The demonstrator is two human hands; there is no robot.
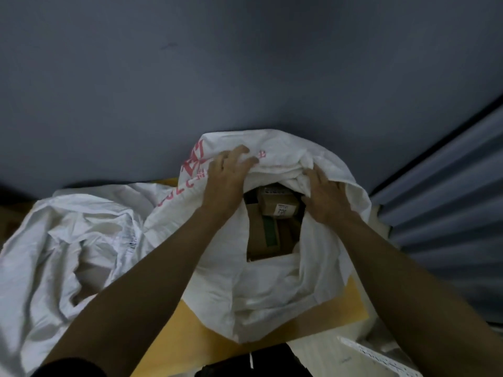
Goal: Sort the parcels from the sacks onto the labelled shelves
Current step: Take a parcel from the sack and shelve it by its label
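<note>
Parcels (268, 227) of brown cardboard lie between the two hands, down in the mouth of the open sack (272, 284), which stands on a yellow-brown cardboard sheet (196, 336). Well to the left of the left hand a crumpled sack (68, 240), also white, lies slumped and touches the open one's side. The left hand (228, 175) is on the far left part of the open sack's rim, beside red print on the cloth, its fingers bent over a fold of the fabric and gripping it. Just right of that hand, in the opening, a small box (277, 205) with a white label sits on top of a larger box (255, 240) crossed by a green strip. The right hand (324, 197) holds the rim on the other side, thumb hooked inside the mouth and fingers laid over the bunched cloth. Beyond both hands is a blue-grey wall (245, 63), and right of the right hand a ribbed shutter (449, 200)
</note>
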